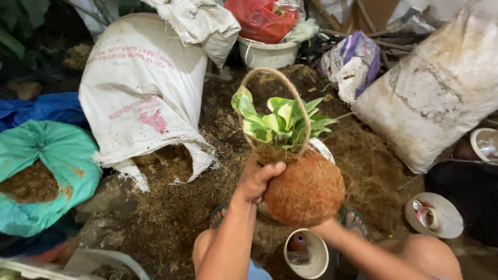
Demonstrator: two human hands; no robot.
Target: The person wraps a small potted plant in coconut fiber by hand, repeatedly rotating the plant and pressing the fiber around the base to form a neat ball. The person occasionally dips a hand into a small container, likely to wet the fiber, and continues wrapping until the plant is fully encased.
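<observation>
A round ball of brown coconut fibre [307, 191] with a green and yellow leafy plant [282, 122] growing out of its top is held up in front of me. A loop of rope [306, 111] arches over the plant as a handle. My left hand [258, 178] grips the ball on its left side, thumb across the top edge. My right hand [326, 225] supports the ball from underneath and is mostly hidden behind it.
Loose soil and fibre [171, 207] cover the ground. A white sack [142, 88] lies at the left, another sack [441, 88] at the right, a teal bag [46, 171] of soil at far left. A white bucket [267, 52] stands behind. Spools [306, 254] lie near my feet.
</observation>
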